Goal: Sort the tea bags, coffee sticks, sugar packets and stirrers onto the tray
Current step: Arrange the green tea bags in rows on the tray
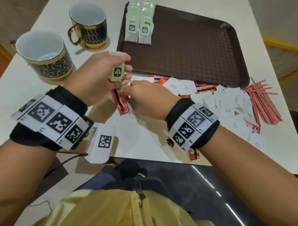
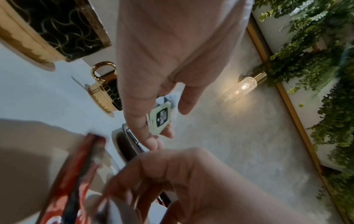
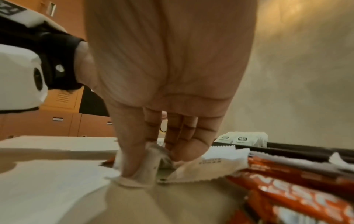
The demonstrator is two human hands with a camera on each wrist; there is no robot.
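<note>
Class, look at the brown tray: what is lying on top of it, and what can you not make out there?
On the brown tray, only two rows of tea bags lie along its far left edge. The rows overlap, so their number stays hidden.

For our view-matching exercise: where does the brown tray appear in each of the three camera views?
Head: brown tray, upper centre-right of the table.
Left wrist: only a dark corner, lower centre.
Right wrist: a dark strip at right.
Shared landmark: the green-tagged tea bags on it, though hidden from the left wrist.

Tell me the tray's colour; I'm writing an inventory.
Dark brown, with a woven-looking embossed texture; the tray shows best in the head view.
</note>
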